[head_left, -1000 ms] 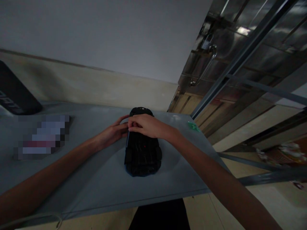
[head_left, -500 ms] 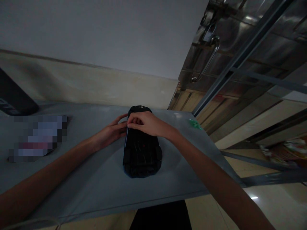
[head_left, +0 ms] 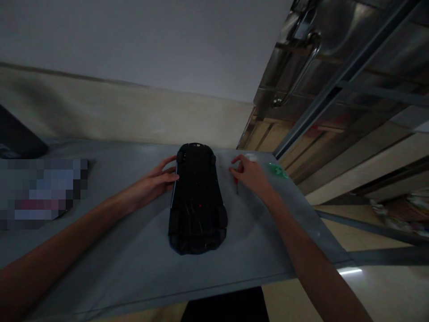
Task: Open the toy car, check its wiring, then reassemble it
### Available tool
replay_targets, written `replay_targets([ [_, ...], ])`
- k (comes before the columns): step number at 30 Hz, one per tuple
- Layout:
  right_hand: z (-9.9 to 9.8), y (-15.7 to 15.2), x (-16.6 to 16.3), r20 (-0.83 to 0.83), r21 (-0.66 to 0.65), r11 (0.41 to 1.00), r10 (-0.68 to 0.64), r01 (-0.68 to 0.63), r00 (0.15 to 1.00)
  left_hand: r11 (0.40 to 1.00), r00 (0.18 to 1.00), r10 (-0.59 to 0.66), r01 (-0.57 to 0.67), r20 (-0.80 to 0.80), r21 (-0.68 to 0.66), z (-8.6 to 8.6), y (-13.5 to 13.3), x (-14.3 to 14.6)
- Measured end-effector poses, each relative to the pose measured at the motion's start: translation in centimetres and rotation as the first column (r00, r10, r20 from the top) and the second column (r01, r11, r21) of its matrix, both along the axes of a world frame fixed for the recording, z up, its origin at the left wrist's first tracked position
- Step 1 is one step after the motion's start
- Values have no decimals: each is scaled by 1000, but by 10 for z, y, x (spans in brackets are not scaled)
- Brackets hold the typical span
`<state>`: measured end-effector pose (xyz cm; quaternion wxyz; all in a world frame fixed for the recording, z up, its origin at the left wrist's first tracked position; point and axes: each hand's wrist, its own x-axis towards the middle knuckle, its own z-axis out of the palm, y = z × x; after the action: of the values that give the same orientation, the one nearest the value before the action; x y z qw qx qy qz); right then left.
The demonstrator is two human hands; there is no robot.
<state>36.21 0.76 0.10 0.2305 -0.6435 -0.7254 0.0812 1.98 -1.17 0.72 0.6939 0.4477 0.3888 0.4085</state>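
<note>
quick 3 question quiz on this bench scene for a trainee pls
1. True or false: the right hand rests on top of the black toy car.
2. Which hand touches the car's side? A) left hand B) right hand C) neither
3. What small green thing lies near the table corner, right of the right hand?

Key:
1. False; it is on the table beside the car, at a small red-handled tool.
2. A
3. A green plastic bit; too small to identify.

A toy car (head_left: 197, 199) lies on the table (head_left: 134, 259), a screwdriver (head_left: 236, 183) just right.
</note>
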Motion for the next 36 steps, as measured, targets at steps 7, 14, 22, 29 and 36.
replay_targets([
  [7, -8, -3, -3, 9, 58, 993, 104, -105, 994, 1000, 999, 5, -4, -45, 10, 3, -2, -1],
  [14, 6, -7, -16, -183, 251, 957, 196, -148, 963, 1000, 999, 10, -9, -48, 3, 5, -1, -1],
  [22, 33, -37, -51, -400, 569, 820, 345, -65, 849, 999, 1000, 21, -21, 14, -37, 0, 1, -2],
  [29, 33, -45, -57, -381, 599, 798, 357, -67, 853, 1000, 1000, -1, 1, 7, -24, -1, 1, -3],
  [36, 33, -46, -55, -330, 609, 790, 331, -68, 884, 1000, 1000, -5, 6, 24, -31, 0, 0, -2],
])
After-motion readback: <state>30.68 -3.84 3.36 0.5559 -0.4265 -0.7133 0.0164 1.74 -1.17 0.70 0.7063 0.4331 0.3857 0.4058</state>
